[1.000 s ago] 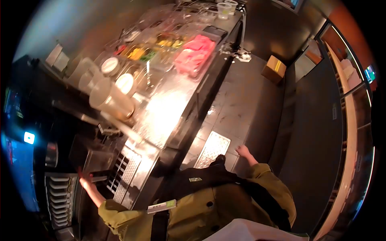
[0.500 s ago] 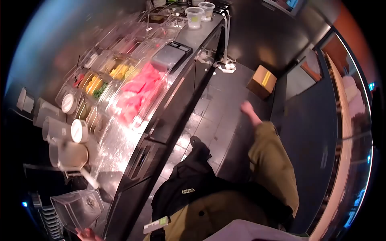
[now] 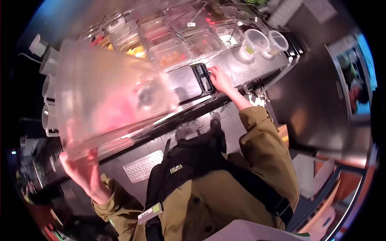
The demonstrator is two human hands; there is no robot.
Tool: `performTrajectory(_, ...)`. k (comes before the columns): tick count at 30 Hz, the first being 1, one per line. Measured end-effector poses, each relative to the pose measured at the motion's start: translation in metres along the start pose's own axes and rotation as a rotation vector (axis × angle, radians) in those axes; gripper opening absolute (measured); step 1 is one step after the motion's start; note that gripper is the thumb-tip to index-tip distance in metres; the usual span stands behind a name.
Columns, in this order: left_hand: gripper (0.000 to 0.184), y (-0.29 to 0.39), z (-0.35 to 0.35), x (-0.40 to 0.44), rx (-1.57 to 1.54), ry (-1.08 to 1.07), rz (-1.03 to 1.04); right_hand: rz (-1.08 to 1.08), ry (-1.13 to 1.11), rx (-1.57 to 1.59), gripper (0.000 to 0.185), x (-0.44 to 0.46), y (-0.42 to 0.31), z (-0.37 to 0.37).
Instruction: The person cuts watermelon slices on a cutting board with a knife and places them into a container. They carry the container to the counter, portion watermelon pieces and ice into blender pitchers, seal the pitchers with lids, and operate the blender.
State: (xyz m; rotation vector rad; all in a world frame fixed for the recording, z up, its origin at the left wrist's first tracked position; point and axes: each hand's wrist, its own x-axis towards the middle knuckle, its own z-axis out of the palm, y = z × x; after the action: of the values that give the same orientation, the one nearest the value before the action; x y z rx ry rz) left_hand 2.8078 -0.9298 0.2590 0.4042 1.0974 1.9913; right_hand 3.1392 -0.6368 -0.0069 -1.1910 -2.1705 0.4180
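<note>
My left hand [image 3: 82,170] grips the lower edge of a large clear plastic container [image 3: 116,96], which is blurred and raised over the left part of the counter. Pink food shows through its wall. My right hand [image 3: 219,79] touches the right end of a black digital scale [image 3: 185,84], beside its display, with the fingers bent together. The container partly overlaps the scale's left side in view; whether they touch, I cannot tell. Behind the scale are clear bins, one with orange-red pieces [image 3: 171,57] and another with yellow food [image 3: 136,50].
Two clear tubs [image 3: 253,45] stand on the steel counter [image 3: 237,66] right of the scale. White jugs [image 3: 49,84] line the left side. Below the counter, a textured metal plate [image 3: 143,166] lies on the tiled floor. A cardboard box [image 3: 283,134] is partly hidden by my right sleeve.
The view has swung toward the counter. My left hand has lifted the clear container from the lower left. My right hand has moved from over the floor to the scale.
</note>
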Motion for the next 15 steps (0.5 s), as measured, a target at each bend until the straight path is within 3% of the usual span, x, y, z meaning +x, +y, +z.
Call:
performTrajectory(3, 0.056, -0.077, 0.085, -0.008, 0.098, 0.116, -0.054, -0.122, -0.171, 0.175, 0.025, 0.006, 0.028, 0.007)
performTrajectory(6, 0.054, -0.140, 0.121, -0.011, 0.201, 0.146, -0.104, -0.251, -0.240, 0.275, 0.027, 0.024, 0.042, 0.005)
performTrajectory(9, 0.051, -0.199, 0.150, -0.011, 0.352, 0.329, 0.016, -0.492, -0.286, 0.307, 0.029, 0.036, 0.046, -0.005)
performTrajectory(14, 0.051, -0.238, 0.194, -0.007, 0.584, 0.457, 0.230, -0.531, -0.379, 0.217, 0.028, 0.041, 0.052, 0.001)
performTrajectory(15, 0.044, -0.244, 0.194, -0.008, 0.640, 0.479, 0.244, -0.521, -0.390, 0.216, 0.029, 0.044, 0.054, 0.005)
